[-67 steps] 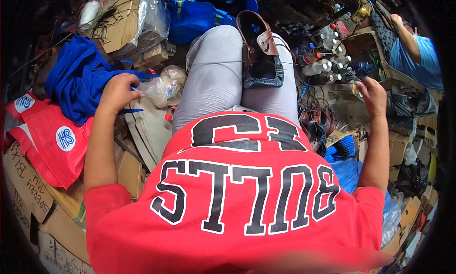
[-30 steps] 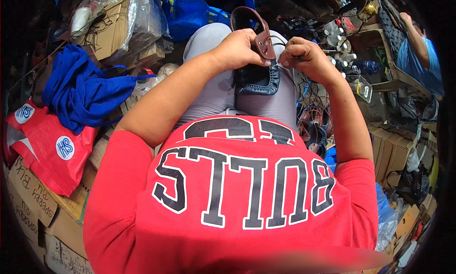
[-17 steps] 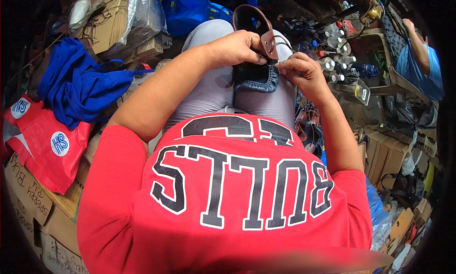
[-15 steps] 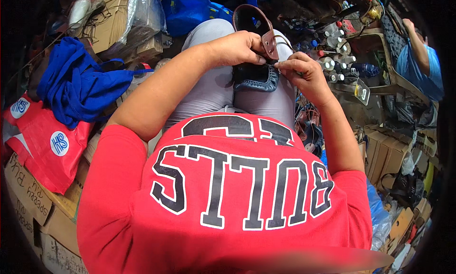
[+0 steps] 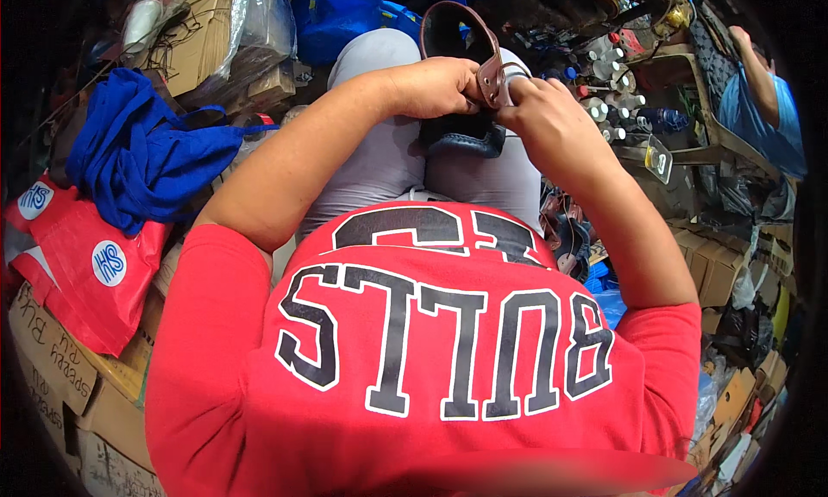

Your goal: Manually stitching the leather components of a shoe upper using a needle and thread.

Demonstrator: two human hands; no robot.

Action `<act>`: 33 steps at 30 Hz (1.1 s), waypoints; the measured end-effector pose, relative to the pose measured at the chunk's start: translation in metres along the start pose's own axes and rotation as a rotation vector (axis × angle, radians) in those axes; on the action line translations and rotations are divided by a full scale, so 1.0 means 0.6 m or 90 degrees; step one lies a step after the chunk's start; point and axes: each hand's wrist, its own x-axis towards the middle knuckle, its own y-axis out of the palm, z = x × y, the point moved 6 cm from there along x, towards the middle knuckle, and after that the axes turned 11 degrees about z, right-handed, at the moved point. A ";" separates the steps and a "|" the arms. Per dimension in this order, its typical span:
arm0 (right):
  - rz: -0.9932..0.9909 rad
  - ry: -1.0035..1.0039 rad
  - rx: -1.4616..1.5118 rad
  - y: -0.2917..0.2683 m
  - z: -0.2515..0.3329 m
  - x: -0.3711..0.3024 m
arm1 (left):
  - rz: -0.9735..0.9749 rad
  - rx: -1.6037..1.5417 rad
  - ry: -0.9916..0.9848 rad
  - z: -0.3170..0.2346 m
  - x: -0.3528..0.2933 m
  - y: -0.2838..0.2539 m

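Note:
A dark sandal (image 5: 461, 135) with a brown leather strap (image 5: 493, 75) rests on my lap, over grey trousers. My left hand (image 5: 435, 85) grips the sandal at the strap's near side. My right hand (image 5: 552, 122) pinches the brown strap end from the right, fingers closed on it. Both hands meet at the strap. Whether a small tool or thread is in my right fingers is hidden.
Blue cloth (image 5: 142, 156) and a red bag (image 5: 82, 264) lie at my left over cardboard boxes (image 5: 52, 368). Small bottles (image 5: 604, 83) crowd a shelf at the right. Another person in a blue shirt (image 5: 763, 100) stands at far right. More boxes (image 5: 716, 273) at lower right.
Both hands came in from the sides to the sandal on my lap. Since half a second ago they stay on the strap with only slight finger shifts.

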 end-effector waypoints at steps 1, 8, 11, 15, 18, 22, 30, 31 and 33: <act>0.012 -0.032 -0.048 -0.001 0.010 0.008 | -0.025 -0.022 -0.036 -0.002 -0.002 -0.003; -0.001 -0.037 0.110 0.036 -0.013 0.033 | -0.133 0.194 0.021 -0.011 -0.035 -0.054; 0.012 -0.025 0.144 0.015 -0.030 0.021 | -0.277 0.187 -0.017 -0.018 -0.113 -0.126; 0.001 0.004 0.117 0.037 -0.028 0.022 | -0.452 0.057 -0.113 0.001 -0.285 -0.226; 0.005 0.020 0.235 0.045 -0.031 0.041 | -0.674 -0.088 -0.138 0.069 -0.474 -0.275; -0.020 0.067 0.467 0.067 -0.063 0.021 | -0.698 0.023 -0.253 0.096 -0.598 -0.271; -0.296 -0.047 1.315 0.088 -0.153 -0.124 | -0.982 0.579 -0.381 0.010 -0.734 -0.250; -0.558 0.039 1.327 0.058 -0.160 -0.160 | -0.900 0.954 -0.486 -0.038 -0.740 -0.245; -0.404 -0.342 1.487 0.002 -0.181 -0.194 | -0.915 1.175 -0.567 -0.084 -0.705 -0.229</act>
